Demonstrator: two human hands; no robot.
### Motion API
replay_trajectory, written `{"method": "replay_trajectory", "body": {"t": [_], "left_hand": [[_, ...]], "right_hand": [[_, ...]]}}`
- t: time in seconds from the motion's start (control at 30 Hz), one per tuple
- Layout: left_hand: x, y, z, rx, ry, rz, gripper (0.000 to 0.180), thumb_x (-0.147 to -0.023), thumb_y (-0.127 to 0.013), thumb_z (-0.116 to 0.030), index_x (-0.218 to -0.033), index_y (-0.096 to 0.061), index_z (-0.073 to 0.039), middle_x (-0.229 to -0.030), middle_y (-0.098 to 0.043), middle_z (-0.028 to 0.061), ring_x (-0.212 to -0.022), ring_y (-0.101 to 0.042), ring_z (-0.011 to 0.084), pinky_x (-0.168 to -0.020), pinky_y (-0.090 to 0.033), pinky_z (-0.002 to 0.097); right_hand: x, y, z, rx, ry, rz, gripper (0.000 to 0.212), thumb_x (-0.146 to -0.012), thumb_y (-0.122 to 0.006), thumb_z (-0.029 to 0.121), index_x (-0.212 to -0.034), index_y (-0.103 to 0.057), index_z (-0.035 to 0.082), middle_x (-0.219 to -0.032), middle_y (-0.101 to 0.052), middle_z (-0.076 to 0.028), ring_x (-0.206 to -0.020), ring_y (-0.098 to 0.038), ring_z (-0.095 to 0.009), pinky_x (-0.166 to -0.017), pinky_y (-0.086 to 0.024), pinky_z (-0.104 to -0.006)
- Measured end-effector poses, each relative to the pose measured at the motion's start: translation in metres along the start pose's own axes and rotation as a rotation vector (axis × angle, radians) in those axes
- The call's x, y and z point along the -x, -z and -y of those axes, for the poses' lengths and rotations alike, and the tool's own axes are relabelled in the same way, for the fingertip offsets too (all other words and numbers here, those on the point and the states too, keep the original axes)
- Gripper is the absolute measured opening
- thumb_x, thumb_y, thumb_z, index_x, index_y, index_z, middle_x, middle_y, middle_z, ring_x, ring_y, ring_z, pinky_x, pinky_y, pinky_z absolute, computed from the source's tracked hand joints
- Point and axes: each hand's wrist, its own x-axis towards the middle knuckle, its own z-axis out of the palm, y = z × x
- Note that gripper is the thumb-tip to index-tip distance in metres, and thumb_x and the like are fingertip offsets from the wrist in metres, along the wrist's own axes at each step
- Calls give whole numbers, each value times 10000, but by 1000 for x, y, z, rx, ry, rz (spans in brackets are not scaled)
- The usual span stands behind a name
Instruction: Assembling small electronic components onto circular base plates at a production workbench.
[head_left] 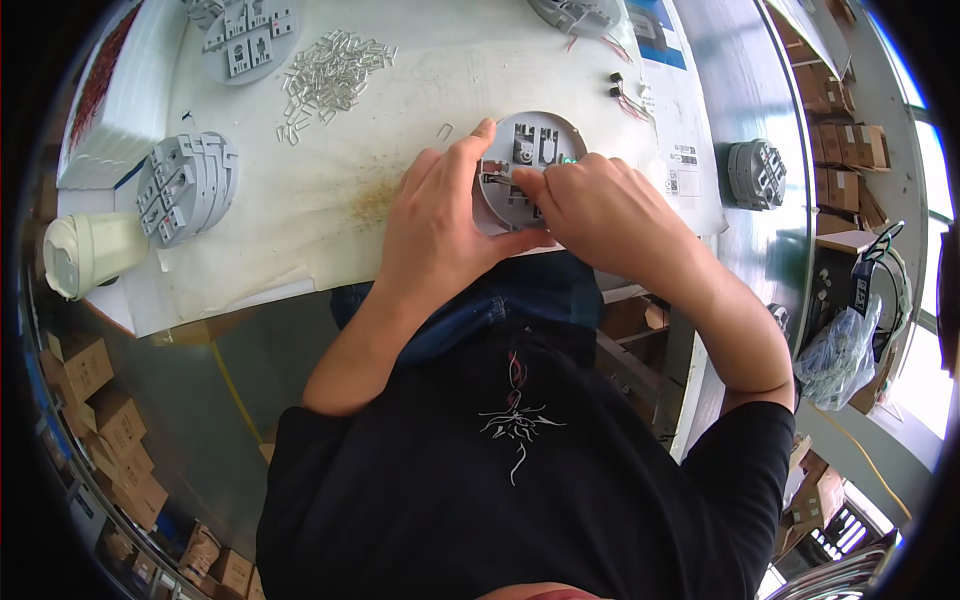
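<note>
My left hand (432,208) is closed around the left side of a round grey plastic housing (508,200), thumb along its near edge. Molded compartments and small metal parts show inside the housing, which is held just above the table's near edge. My right hand (618,212) is curled over the housing's right side, its thumb and fingers pressed together inside the rim. What they pinch is hidden. A small green piece (569,160) shows beside the right fingers. One U-shaped metal clip (445,131) lies beyond my left hand.
A heap of U-shaped metal clips (335,78) lies farther back on the table. Stacked grey housings (188,190) stand at left beside a cream lidded cup (90,255). More housings (250,40) sit at the back; another stack (757,174) is at right. Small wired black parts (618,88) lie back right.
</note>
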Motion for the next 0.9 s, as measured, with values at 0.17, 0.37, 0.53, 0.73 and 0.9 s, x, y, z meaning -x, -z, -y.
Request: {"method": "replay_trajectory", "body": {"t": [0.17,0.37,0.53,0.73,0.9], "left_hand": [[0,0,2,-7,-21,-6,1028,-620,-1000,-484,-1401,-555,14,-1296,-703,127,-1021,-666,281,-919,-558,410],[1,0,3,-21,-31,2,1011,-624,-1000,-480,-1391,-555,9,-1321,-696,129,-1029,-669,281,-931,-560,411],[0,1,3,-17,-7,12,1016,-617,-1000,-488,-1385,-557,8,-1316,-697,128,-1037,-670,282,-932,-559,413],[-1,0,5,-24,-49,-17,1030,-606,-1014,-449,-1407,-549,1,-1302,-700,137,-1066,-673,295,-953,-558,419],[-5,20,7,182,39,183,1018,-613,-1032,-331,-1451,-536,-35,-1286,-703,158,-1114,-672,326,-997,-550,436]], "right_hand": [[0,5,3,-41,-37,5,489,-1098,-554,308,-750,-706,0,-659,-653,-228,-636,-664,-445,-605,-532,-523],[3,1,4,-6,-86,-1,483,-1093,-565,305,-744,-707,3,-654,-649,-229,-637,-660,-453,-596,-534,-519],[2,0,2,44,-6,-15,475,-1096,-560,305,-762,-710,3,-671,-658,-233,-639,-667,-447,-599,-539,-522],[-6,8,3,28,-21,88,414,-1069,-625,318,-812,-752,20,-627,-671,-160,-585,-698,-381,-536,-561,-464],[-6,2,-12,24,-69,125,402,-1034,-672,366,-851,-729,13,-700,-699,-191,-660,-710,-401,-574,-568,-473]]}}
